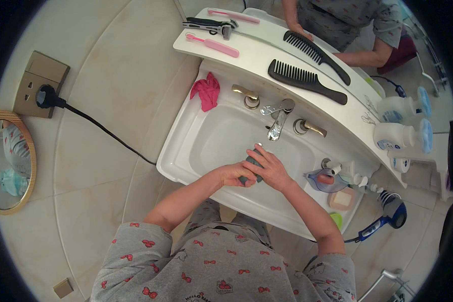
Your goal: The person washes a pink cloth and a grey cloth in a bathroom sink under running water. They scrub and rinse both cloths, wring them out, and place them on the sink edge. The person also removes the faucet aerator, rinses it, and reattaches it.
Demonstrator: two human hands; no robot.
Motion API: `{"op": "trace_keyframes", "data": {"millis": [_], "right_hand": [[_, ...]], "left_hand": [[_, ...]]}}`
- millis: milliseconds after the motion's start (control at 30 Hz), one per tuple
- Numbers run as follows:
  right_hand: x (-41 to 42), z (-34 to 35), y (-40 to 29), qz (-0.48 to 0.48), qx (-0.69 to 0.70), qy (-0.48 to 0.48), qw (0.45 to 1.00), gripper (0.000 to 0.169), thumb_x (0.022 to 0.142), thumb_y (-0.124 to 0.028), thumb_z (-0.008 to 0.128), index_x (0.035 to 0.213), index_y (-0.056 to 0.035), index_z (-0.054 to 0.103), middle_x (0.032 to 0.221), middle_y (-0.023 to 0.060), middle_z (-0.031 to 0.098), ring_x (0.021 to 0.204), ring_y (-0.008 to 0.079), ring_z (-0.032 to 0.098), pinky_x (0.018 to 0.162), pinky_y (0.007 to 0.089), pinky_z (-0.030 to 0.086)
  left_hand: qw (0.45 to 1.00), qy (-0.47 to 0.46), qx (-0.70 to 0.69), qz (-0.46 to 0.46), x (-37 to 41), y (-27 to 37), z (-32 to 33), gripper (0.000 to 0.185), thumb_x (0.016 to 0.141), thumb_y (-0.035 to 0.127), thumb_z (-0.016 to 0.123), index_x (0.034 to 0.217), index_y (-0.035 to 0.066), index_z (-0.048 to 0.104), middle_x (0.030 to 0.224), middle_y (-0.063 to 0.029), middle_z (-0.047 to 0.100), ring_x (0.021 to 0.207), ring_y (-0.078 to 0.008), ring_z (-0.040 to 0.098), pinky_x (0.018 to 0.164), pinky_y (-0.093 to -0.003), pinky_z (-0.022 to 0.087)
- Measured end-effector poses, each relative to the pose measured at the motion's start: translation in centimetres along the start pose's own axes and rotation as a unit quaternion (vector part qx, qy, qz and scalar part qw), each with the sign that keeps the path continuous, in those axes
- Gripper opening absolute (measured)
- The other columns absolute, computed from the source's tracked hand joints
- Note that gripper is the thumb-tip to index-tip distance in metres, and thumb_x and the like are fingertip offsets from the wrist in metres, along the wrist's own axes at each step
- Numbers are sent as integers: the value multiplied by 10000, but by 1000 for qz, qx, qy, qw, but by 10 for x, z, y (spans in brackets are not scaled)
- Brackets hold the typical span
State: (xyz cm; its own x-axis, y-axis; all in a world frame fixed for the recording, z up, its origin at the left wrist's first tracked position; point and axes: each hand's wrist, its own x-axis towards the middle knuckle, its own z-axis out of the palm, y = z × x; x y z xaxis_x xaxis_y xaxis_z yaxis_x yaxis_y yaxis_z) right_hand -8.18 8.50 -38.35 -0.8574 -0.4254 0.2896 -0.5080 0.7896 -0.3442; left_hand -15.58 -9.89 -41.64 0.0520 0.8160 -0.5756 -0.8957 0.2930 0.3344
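Over the front part of the white sink basin point(219, 132), both hands meet around a small dark grey-green item, apparently a wet cloth point(254, 157). My left hand point(237, 174) is closed around its lower end. My right hand point(272, 169) lies across its upper part, fingers stretched over the left fingers. Much of the cloth is hidden beneath them. Just beyond the right fingertips is the chrome faucet point(277, 126), between two brass-coloured handles, the left handle point(246, 91) and the right handle point(310, 127).
A crumpled pink-red cloth point(207, 92) hangs on the sink's back left corner. The shelf point(249, 64) carries a black comb point(305, 81), a pink toothbrush point(215, 46), a razor point(224, 32) and a white bottle point(394, 136). A soap dish point(341, 199) and blue hair dryer point(385, 215) are at right.
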Motion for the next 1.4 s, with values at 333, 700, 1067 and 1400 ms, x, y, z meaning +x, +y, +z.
{"op": "trace_keyframes", "data": {"millis": [333, 700, 1067, 1400], "right_hand": [[1, 34, -2, 123, 86, -103, 983, 322, 752, -163, 673, 1055, -170, 563, 1059, 38, 584, 968, 242, 627, 615, 384, 551], [-7, 95, -16, 150, -14, -230, 961, 307, 740, -202, 686, 1003, -96, 568, 771, 115, 657, 649, 285, 676, 562, 414, 535], [-9, 108, -23, 163, -8, -254, 953, 247, 783, -186, 640, 999, -88, 574, 778, 121, 680, 695, 293, 688, 576, 422, 538], [-13, 119, -25, 202, -6, -175, 964, 274, 804, -221, 640, 1037, -111, 544, 936, 89, 656, 725, 288, 676, 588, 422, 540]], "left_hand": [[980, 143, 139, 0, 1, -9, 9, 170, 740, 60, 694, 841, 77, 559, 662, 0, 516, 500, -79, 455, 392, -233, 298], [768, 294, 556, 123, 19, -57, -41, 410, 735, 256, 697, 1040, 17, 563, 979, -228, 664, 954, -415, 625, 815, -466, 504], [705, 336, 622, 54, 31, -80, -66, 476, 766, 416, 697, 1063, 76, 547, 963, -207, 667, 930, -413, 633, 794, -495, 506], [650, 387, 650, 69, 8, -65, -42, 433, 755, 293, 721, 1063, 71, 514, 886, -179, 675, 851, -378, 660, 736, -488, 522]]}}
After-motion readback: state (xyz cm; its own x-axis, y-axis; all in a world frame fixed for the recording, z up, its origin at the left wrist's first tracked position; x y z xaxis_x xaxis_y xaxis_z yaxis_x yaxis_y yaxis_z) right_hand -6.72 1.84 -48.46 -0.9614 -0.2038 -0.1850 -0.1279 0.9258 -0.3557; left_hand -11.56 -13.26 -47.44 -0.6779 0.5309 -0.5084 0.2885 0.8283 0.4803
